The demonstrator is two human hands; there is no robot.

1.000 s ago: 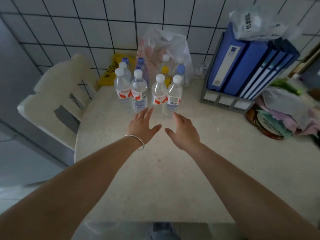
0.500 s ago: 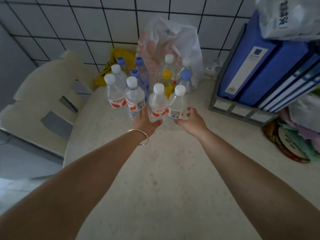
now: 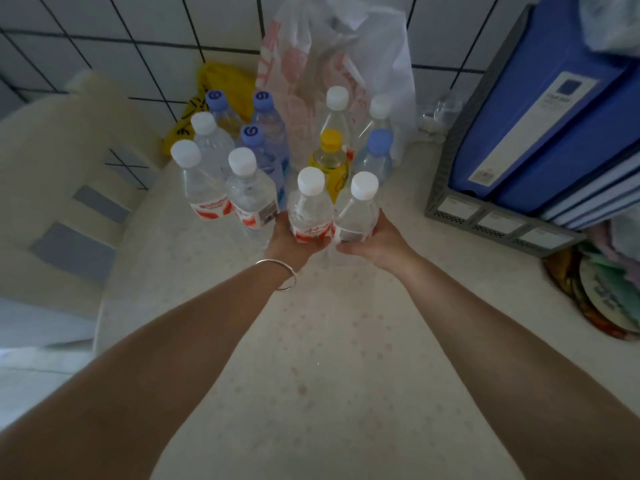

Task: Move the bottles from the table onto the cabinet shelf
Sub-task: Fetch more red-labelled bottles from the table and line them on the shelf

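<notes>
Tiled corner, speckled table [image 3: 346, 393] | left hand [image 3: 289, 245] wrapped round front bottle [image 3: 309, 209] | right hand [image 3: 381, 239] grasping neighbouring bottle [image 3: 358, 211] | both apparently still on table | other bottles [image 3: 242, 188] standing behind | cabinet shelf unseen, nothing moved yet

A cream chair [image 3: 62, 188] stood at the left edge of the pale speckled table [image 3: 332, 375], before a wall of white tiles [image 3: 114, 36] with dark grout. Against that wall a translucent white plastic bag [image 3: 346, 64] with red print stood upright, and a crumpled yellow bag [image 3: 221, 84] lay just left of it. To the right a grey file rack [image 3: 485, 216] held several blue binders [image 3: 554, 109], and beside the rack, near the table's right edge, lay a round patterned dish [image 3: 602, 306] with pale folded cloths [image 3: 620, 244] heaped behind it.
</notes>
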